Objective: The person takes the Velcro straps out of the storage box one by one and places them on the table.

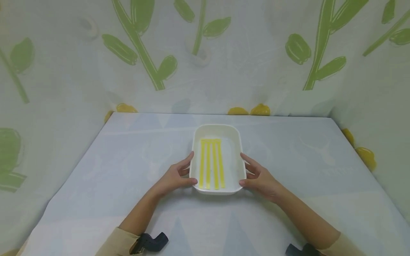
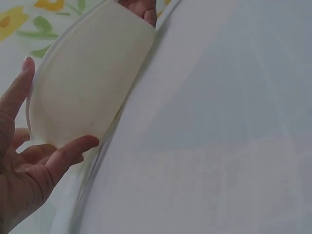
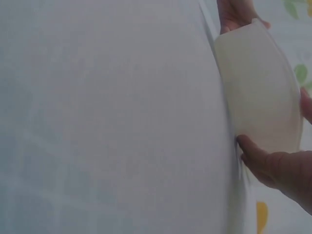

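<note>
A white rectangular plastic tray [image 1: 233,160] with rounded corners is in the middle of the head view, between both hands. Several long yellow strips [image 1: 208,163] lie side by side on its floor, crossed by a short yellow band at the far end. My left hand [image 1: 175,177] grips the tray's left side, thumb at the near corner and index finger stretched along the wall. On the opposite side my right hand [image 1: 261,180] holds it the same way. Both wrist views show the tray's plain outer wall [image 2: 87,83], with the strips hidden inside.
A pale cloth with faint blue shapes covers the table [image 1: 128,149]. Behind and beside it hang white curtains [image 1: 243,53] printed with green leaves and yellow flowers. A dark wrist mount [image 1: 153,242] sits at the left sleeve, another [image 1: 301,249] at the right.
</note>
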Available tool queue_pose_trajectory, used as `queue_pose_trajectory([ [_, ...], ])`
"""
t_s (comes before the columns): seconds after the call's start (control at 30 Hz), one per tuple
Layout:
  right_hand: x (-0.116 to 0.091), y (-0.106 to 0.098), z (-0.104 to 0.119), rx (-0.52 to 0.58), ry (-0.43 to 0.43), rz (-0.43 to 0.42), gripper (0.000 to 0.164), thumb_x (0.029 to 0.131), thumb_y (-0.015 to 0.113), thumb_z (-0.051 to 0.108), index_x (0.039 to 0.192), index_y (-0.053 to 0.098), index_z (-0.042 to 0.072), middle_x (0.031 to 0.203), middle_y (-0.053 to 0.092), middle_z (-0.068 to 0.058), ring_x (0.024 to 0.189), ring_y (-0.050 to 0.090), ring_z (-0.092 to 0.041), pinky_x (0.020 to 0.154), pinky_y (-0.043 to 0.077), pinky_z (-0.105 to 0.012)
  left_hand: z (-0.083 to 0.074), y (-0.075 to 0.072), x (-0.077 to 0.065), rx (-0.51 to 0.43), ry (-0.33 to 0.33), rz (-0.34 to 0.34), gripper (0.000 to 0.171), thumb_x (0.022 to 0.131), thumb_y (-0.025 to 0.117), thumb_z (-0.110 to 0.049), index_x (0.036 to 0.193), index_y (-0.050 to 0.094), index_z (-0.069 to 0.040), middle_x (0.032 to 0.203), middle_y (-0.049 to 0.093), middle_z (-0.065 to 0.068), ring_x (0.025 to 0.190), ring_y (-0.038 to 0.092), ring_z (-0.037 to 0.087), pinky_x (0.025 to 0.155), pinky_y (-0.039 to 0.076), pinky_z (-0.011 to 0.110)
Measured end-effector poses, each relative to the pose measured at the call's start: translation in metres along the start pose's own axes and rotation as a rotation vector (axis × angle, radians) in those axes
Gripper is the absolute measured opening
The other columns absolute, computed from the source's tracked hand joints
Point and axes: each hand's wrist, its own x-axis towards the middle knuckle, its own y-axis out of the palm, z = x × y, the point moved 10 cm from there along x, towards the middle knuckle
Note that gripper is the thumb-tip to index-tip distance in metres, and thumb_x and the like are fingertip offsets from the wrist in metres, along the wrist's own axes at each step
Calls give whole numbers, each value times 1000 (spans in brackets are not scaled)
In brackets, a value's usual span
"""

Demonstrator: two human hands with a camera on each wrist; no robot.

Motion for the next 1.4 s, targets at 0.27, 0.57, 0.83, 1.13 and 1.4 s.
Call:
queue_pose_trajectory([
  [0.27, -9, -12, 2, -18, 7, -16, 95, 80, 71, -2, 153, 15, 22, 156, 13, -20, 137, 29, -42, 94, 49, -32, -2, 11, 7, -27, 4, 1, 94, 77, 79, -21, 151, 21, -15, 157, 18, 0, 134, 38, 33, 102, 40, 41],
  [0.57, -18, -23, 1, -16, -1, -2, 95, 80, 70, -2, 153, 12, 20, 156, 12, -22, 138, 25, -44, 91, 49, -28, -7, 25, 12, -53, 29, 20, 96, 76, 80, -23, 151, 21, -13, 157, 18, 1, 135, 37, 33, 102, 40, 41],
  [0.83, -24, -31, -2, -46, 40, -33, 93, 82, 69, -1, 153, 14, 24, 156, 15, -19, 138, 27, -41, 93, 49, -28, -9, 34, 12, -86, 37, 20, 95, 76, 80, -24, 151, 23, -15, 156, 21, 4, 135, 38, 33, 104, 39, 43],
  [1.13, -29, -38, -1, -71, 40, -45, 92, 82, 70, 1, 153, 15, 24, 155, 16, -20, 137, 28, -42, 93, 49, -29, -9, 43, 15, -128, 34, 17, 94, 76, 80, -20, 151, 23, -16, 155, 24, 9, 136, 36, 34, 104, 38, 44],
  [1.4, -32, -39, 4, -82, 46, -12, 88, 85, 67, 5, 153, 13, 20, 155, 13, -23, 138, 26, -45, 92, 49, -29, -9, 42, 15, -135, 20, 19, 95, 74, 82, -20, 150, 26, -18, 155, 27, 8, 135, 38, 34, 98, 45, 39],
])
